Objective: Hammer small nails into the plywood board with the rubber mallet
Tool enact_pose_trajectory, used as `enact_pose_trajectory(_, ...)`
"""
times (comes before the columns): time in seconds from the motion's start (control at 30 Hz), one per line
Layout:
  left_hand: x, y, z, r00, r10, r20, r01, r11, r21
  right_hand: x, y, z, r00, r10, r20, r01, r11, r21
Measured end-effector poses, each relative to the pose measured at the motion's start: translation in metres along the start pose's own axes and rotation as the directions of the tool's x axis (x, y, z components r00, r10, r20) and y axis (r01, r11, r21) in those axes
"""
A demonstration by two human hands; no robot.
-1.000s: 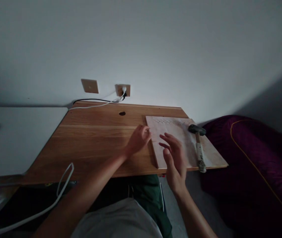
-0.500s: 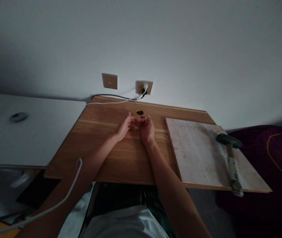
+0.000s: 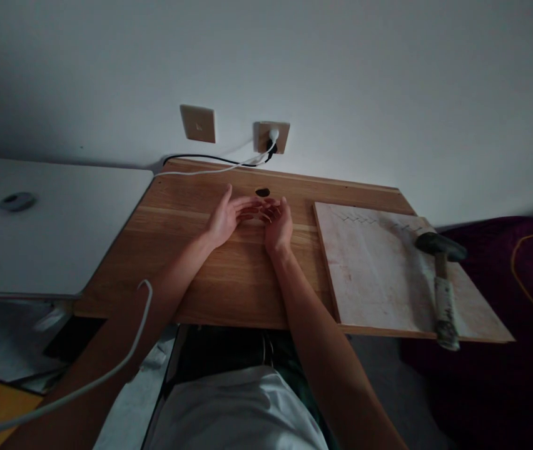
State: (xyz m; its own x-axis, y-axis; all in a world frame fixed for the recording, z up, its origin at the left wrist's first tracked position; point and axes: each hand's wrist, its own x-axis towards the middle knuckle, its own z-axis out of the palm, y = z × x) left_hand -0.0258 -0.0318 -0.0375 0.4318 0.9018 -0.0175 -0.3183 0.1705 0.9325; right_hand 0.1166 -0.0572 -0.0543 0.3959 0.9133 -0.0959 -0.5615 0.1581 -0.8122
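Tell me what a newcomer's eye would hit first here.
Probably the left hand and right hand, close together over the wooden desk near its dark hole. Next, the black-headed hammer lying on the pale board at the right, one end jutting past the near edge. On the wall behind, a white plug sits in a socket.

I watch through one camera worn on the person's head, looking forward and down past the light shirt (image 3: pixel 238 412) at the bottom edge to the left hand (image 3: pixel 223 222) and right hand (image 3: pixel 279 228) near the middle. It faces the wall (image 3: pixel 365 81) and sits close above the wooden desk (image 3: pixel 233 287), giving me a wide sweep from the white tabletop (image 3: pixel 60 250) at left to the purple fabric (image 3: pixel 496 250) at right.
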Motion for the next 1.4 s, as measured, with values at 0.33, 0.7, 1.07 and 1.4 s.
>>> enact_pose_trajectory(0.33,-0.002,0.001,0.001,0.999,0.003,-0.047,-0.008,0.994,-0.108,-0.002,0.004,0.004,0.991,-0.133,0.001,0.133,0.987,-0.089)
enact_pose_trajectory(0.7,-0.005,0.005,0.006,0.998,0.047,-0.05,-0.052,0.994,-0.095,-0.007,0.008,0.009,0.989,-0.036,0.143,0.043,0.998,-0.045)
enact_pose_trajectory(1.07,-0.005,0.007,0.005,0.996,0.032,-0.082,-0.04,0.994,-0.098,-0.008,0.006,0.008,0.988,-0.024,0.155,0.026,1.0,-0.007)
enact_pose_trajectory(1.4,-0.004,0.006,0.005,0.996,0.04,-0.085,-0.047,0.996,-0.076,-0.011,0.009,0.01,0.988,-0.044,0.151,0.046,0.999,-0.009)
